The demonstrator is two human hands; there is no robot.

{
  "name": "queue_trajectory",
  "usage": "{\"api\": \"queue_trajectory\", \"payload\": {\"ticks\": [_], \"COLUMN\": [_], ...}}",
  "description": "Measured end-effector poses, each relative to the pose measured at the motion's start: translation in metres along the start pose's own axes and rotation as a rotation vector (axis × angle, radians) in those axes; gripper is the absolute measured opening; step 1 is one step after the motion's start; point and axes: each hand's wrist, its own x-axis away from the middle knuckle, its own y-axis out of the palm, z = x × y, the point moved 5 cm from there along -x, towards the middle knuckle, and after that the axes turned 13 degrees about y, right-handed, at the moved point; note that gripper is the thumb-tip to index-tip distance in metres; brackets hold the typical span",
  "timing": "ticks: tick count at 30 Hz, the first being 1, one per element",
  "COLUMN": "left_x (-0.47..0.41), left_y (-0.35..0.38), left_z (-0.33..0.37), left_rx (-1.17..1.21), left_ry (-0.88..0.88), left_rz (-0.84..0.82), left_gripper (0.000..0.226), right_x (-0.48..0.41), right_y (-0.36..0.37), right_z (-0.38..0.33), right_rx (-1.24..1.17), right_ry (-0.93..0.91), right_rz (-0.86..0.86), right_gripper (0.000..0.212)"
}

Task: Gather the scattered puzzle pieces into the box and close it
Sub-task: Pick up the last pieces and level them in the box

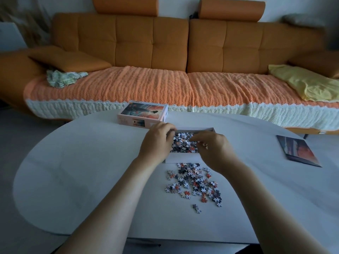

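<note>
The box (185,158) sat open in the middle of the table (73,171), with its long side running left to right. Many pieces were already inside it.

Both hands were over the box. The left hand (157,142) was at the left end with its fingers curled down, and I could not tell if it held anything. The right hand (214,149) had its fingers bunched together and seemed to pinch a few small pieces.

The loose puzzle pieces (194,182) lay in a pile on the table, just in front of the box's near wall, on the person's side. To get more, the hands would need to come back toward the body. The pile was mostly under the right wrist, so the right hand was nearer.

The lid (143,111) lay picture-up just behind the box, to the left. It showed a figure and an orange sky. Any writing on it was too small to read.
</note>
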Motion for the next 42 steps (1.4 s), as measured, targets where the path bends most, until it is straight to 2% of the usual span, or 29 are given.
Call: {"api": "queue_trajectory", "payload": {"ticks": [4, 6, 8, 12, 17, 21, 23, 26, 29, 32, 33, 35, 39, 42], "left_x": [0.01, 0.017, 0.023, 0.026, 0.032, 0.036, 0.038, 0.043, 0.056, 0.076, 0.08, 0.084, 0.084, 0.086], "left_y": [-0.003, 0.002, 0.008, 0.012, 0.024, 0.015, 0.005, -0.01, -0.009, 0.006, 0.009, 0.011, 0.006, 0.01], "left_z": [0.008, 0.013, 0.016, 0.018, 0.023, 0.024, 0.031, 0.042, 0.047, 0.042, 0.041, 0.041, 0.043, 0.051], "left_rx": [0.049, -0.032, -0.114, -0.21, -0.229, -0.223, -0.187, -0.13, -0.015, -0.066, -0.068, -0.018, 0.03, -0.035], "left_ry": [0.066, 0.142, 0.174, 0.236, 0.267, 0.225, 0.208, 0.188, 0.083, 0.033, 0.017, -0.014, -0.041, -0.002], "left_rz": [-0.204, -0.322, -0.419, -0.334, -0.404, -0.359, -0.297, -0.233, -0.376, -0.614, -0.645, -0.607, -0.563, -0.628], "left_gripper": [0.021, 0.027, 0.038, 0.036, 0.048, 0.049, 0.046, 0.031, 0.029, 0.056, 0.06, 0.057, 0.059, 0.071], "right_x": [0.012, 0.013, 0.011, 0.009, 0.014, 0.015, 0.018, 0.029, 0.044, 0.059, 0.064, 0.068, 0.069, 0.071], "right_y": [0.023, 0.028, 0.026, 0.019, 0.029, 0.012, 0.002, -0.002, 0.006, 0.017, 0.02, 0.023, 0.011, 0.008], "right_z": [-0.007, -0.002, 0.002, 0.0, 0.004, -0.002, -0.009, -0.017, -0.015, -0.013, -0.014, -0.016, -0.014, -0.004], "right_rx": [0.151, 0.278, 0.302, 0.199, 0.283, 0.108, 0.049, 0.072, 0.217, 0.308, 0.321, 0.322, 0.261, 0.365], "right_ry": [-0.065, -0.038, -0.025, -0.072, -0.049, -0.079, -0.108, -0.12, -0.067, -0.017, -0.007, 0.011, 0.036, 0.108], "right_rz": [-0.278, -0.316, -0.292, -0.176, -0.296, -0.125, -0.051, -0.1, -0.259, -0.387, -0.419, -0.439, -0.348, -0.36], "right_gripper": [0.037, 0.042, 0.043, 0.037, 0.039, 0.034, 0.032, 0.026, 0.028, 0.046, 0.05, 0.049, 0.04, 0.055]}}
